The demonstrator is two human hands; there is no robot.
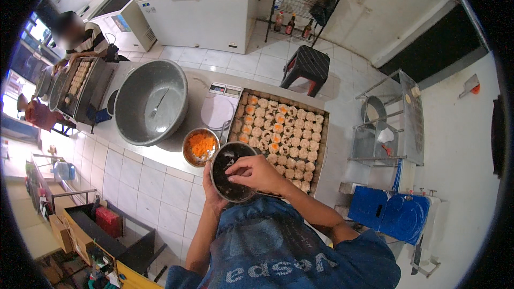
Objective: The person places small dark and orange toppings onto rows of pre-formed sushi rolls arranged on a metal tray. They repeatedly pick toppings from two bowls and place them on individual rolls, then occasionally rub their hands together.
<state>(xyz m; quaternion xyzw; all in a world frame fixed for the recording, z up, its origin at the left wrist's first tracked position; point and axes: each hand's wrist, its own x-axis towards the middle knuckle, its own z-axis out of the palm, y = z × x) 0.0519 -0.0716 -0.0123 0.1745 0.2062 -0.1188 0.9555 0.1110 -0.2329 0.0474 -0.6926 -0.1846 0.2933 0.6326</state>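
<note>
My left hand (212,191) grips a round metal bowl (235,194) from its left side, close in front of my body. Inside the bowl lie dark bits, too small to name. My right hand (257,174) reaches over the bowl's right rim with fingers bent together inside it; whatever they pinch is hidden. Just beyond, a large square tray (319,174) holds rows of pale open-topped dumplings (300,142). Some dumplings carry orange shreds on top, others dark bits. A smaller metal bowl of shredded carrot (201,143) stands left of my bowl.
A kitchen scale (218,108) and a big grey basin (151,96) with a spoon in it share the metal table. Beyond the table stand a black stool (308,67) and a white chest freezer (198,21). Another person (85,40) works at the far left by a tray.
</note>
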